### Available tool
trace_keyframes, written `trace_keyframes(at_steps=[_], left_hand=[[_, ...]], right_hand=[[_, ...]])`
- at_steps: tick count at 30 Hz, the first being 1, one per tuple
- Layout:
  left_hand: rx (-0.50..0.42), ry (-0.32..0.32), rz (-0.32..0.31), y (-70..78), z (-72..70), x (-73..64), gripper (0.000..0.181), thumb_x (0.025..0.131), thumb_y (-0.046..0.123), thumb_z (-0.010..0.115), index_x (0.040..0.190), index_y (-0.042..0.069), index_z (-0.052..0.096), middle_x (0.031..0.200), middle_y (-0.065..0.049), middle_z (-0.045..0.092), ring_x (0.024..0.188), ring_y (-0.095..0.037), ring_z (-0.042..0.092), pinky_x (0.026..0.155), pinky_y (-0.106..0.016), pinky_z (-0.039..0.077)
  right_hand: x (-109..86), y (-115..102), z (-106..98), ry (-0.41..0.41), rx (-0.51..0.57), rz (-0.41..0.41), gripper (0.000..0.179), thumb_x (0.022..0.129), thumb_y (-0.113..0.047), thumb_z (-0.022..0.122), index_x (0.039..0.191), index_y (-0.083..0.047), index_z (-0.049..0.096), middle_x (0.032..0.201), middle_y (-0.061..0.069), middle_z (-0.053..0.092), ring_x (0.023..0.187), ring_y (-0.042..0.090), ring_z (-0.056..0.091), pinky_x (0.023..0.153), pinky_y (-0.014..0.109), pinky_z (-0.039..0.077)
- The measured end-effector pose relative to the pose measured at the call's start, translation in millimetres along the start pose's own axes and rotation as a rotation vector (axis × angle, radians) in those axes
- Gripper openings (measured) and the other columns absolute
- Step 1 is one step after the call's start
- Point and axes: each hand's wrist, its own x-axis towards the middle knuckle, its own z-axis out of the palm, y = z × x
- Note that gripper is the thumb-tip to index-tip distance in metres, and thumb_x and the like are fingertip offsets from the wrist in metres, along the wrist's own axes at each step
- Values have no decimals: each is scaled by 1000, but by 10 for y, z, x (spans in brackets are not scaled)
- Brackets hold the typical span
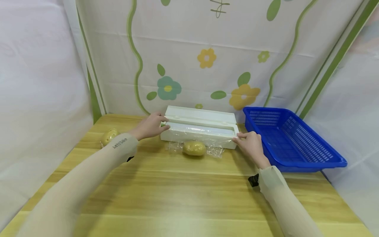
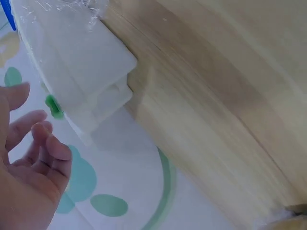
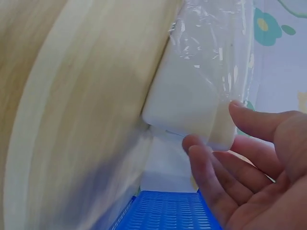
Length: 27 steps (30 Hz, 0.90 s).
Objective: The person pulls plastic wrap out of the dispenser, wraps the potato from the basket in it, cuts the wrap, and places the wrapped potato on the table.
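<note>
A white cling film dispenser box [image 1: 204,137] stands at the back of the table with its lid [image 1: 201,113] raised, a film roll inside. Clear film [image 1: 214,151] hangs over its front edge. A potato [image 1: 194,148] lies against that film before the box. My left hand [image 1: 149,126] is at the box's left end by a small green piece [image 2: 54,107]; its fingers are loosely bent, apart from the box in the left wrist view. At the right front corner, my right hand [image 1: 251,144] grips the box between thumb [image 3: 249,115] and fingers.
To the right stands a blue plastic basket [image 1: 308,164] with slotted walls, close to my right hand. Another potato [image 1: 109,136], wrapped in film, lies at the table's left edge behind my left forearm. A printed cloth [image 1: 183,56] hangs behind the wooden table [image 1: 177,194].
</note>
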Motion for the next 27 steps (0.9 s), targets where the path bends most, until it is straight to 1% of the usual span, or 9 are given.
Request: trace_keyframes(at_steps=[3,5,7,9,13,17,20,23,27], left_hand=[[-16,-49,-5,40,32,32,40,95,29,69,125,3,66,112,-13,56,95,-26,53,76,-42,47],[-6,-55,7,44,57,41,34,94,26,71,120,4,70,108,-11,57,93,-25,53,73,-39,47],[5,-38,32,38,87,44,26,93,23,72,112,6,74,103,-8,59,89,-24,54,71,-38,48],[10,-5,60,35,120,45,19,92,20,73,104,6,76,98,-5,61,88,-22,56,72,-35,48],[8,61,92,30,198,47,13,91,18,74,99,8,78,90,-1,61,80,-17,56,67,-32,48],[19,114,110,55,242,41,11,90,18,75,96,9,78,87,-1,61,75,-15,55,64,-30,47],[8,142,111,82,244,42,9,90,17,75,93,9,77,87,-3,61,75,-17,55,65,-31,47],[-22,146,96,105,229,48,7,89,16,75,92,9,77,88,-2,62,77,-17,55,67,-33,47],[-47,128,89,142,207,61,7,90,17,74,91,10,76,90,1,61,81,-20,57,70,-34,47]], right_hand=[[19,-40,-21,-54,4,-1,42,86,-29,78,113,2,71,113,18,67,73,31,62,57,35,41],[27,-57,-46,-111,22,-6,45,86,-29,77,117,4,69,117,20,66,52,21,46,48,32,37],[27,-56,-79,-171,58,-6,48,88,-29,75,122,4,67,118,22,65,45,15,29,43,31,33],[17,-39,-117,-229,109,4,51,90,-30,73,127,4,63,120,22,64,42,12,39,42,29,38],[-50,-34,-190,-309,272,93,53,93,-28,70,134,3,58,122,25,62,68,26,65,60,32,52],[-153,-94,-244,-290,345,207,45,93,-27,70,125,4,64,126,24,59,89,36,64,74,42,54],[-186,-147,-242,-284,343,237,41,91,-27,73,117,5,66,120,21,62,95,37,61,74,45,54],[-163,-187,-203,-264,326,205,45,88,-27,76,118,4,64,112,21,63,100,37,58,76,46,53],[-94,-200,-135,-171,203,119,43,83,-27,81,112,1,66,109,19,64,102,34,58,81,46,49]])
